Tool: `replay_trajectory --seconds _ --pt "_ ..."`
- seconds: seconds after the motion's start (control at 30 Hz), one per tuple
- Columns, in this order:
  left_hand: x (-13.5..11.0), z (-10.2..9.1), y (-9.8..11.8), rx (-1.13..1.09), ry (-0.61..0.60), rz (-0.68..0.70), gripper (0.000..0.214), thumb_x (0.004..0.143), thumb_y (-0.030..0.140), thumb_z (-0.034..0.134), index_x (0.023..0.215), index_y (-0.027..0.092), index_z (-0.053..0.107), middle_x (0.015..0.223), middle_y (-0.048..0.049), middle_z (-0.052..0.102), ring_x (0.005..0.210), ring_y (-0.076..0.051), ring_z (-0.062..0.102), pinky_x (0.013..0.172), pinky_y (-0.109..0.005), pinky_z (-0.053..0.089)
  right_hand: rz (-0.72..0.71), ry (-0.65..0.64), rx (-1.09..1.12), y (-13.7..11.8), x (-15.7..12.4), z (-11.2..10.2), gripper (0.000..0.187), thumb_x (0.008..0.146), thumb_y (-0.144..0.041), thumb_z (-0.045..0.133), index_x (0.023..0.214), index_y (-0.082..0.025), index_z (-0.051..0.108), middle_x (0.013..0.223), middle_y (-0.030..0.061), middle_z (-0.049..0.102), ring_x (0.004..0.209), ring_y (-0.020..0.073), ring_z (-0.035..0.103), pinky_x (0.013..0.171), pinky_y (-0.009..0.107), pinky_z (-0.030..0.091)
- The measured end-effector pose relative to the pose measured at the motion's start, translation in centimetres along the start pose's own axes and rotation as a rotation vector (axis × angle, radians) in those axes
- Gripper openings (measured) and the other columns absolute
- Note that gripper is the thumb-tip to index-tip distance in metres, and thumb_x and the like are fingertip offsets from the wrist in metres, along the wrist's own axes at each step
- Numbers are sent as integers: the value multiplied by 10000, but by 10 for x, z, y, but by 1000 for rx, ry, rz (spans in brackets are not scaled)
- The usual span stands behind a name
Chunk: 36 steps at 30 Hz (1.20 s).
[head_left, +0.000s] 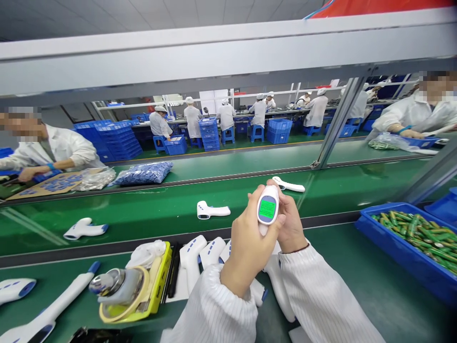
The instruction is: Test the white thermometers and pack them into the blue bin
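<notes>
Both my hands grip one white thermometer gun (267,206) held upright over the green bench, its green display lit and facing me. My left hand (250,240) wraps the handle from the left, thumb by the screen. My right hand (291,221) closes round it from behind and the right. Under my wrists lie several more white thermometer guns (200,255) side by side. Three others lie on the green conveyor belt (153,214): one to the left (84,229), one in the middle (212,210), one further back (289,185).
A yellow tool with a metal knob (130,288) sits at lower left, beside more white guns (43,309). A blue bin of green batteries (417,243) stands at right. Across the belt two people in white coats work; more sit at a far line among blue crates.
</notes>
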<state>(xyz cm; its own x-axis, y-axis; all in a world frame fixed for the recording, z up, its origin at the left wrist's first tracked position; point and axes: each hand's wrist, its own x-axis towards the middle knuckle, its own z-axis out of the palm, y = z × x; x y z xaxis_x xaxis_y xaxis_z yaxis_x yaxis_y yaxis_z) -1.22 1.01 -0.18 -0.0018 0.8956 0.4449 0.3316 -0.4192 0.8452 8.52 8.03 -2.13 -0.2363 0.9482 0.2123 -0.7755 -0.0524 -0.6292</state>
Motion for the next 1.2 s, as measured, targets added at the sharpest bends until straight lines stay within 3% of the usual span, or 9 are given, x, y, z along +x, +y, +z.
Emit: replay_trajectory --seconds 0.27,0.47,0.57,0.87,0.97,1.1,1.2 --pt "0 -1 3 36 3 -21 568 904 382 583 1434 305 396 1398 -49 577 1131 -270 638 934 -389 507 -1 -11 5 -1 0 0 231 718 -307 704 924 -267 608 723 -68 592 600 106 561 517 211 452" --pt "-1 1 1 -14 67 -32 515 903 386 587 1394 311 451 1327 -48 629 1130 -292 633 931 -402 493 32 -4 -78 -1 -2 -1 410 663 -318 738 1045 -304 591 773 -60 595 619 116 548 556 225 443" --pt "-1 1 2 -43 76 -55 512 898 385 596 1388 317 467 1276 -47 658 1077 -287 649 897 -394 499 21 7 -107 -2 -2 -1 409 661 -330 748 1037 -295 589 759 -55 582 601 112 531 537 217 433" --pt "-1 1 2 -54 81 -80 489 915 435 569 1379 321 462 1203 -32 685 994 -252 661 828 -358 496 -3 -113 -97 -2 -3 -2 469 627 -273 802 1048 -286 595 814 -44 602 624 92 562 541 184 474" --pt "-1 4 1 -53 104 -62 498 923 421 565 1392 297 450 1286 -46 639 1089 -242 630 892 -354 488 6 -117 -96 -2 -2 -3 449 638 -280 795 1041 -291 597 806 -42 607 616 99 563 537 191 479" --pt "0 8 -3 -47 197 26 573 938 349 549 1470 271 352 1466 -92 476 1291 -240 504 997 -343 449 -64 -88 -141 -2 0 -2 424 673 -278 770 1063 -298 603 982 -14 644 804 145 638 695 241 541" --pt "6 5 -8 -151 254 4 499 937 260 532 1421 271 411 1427 -84 503 1254 -211 526 994 -317 449 -195 -89 -271 5 -2 5 392 779 -257 713 1148 -314 594 1200 8 623 1126 186 613 931 295 520"
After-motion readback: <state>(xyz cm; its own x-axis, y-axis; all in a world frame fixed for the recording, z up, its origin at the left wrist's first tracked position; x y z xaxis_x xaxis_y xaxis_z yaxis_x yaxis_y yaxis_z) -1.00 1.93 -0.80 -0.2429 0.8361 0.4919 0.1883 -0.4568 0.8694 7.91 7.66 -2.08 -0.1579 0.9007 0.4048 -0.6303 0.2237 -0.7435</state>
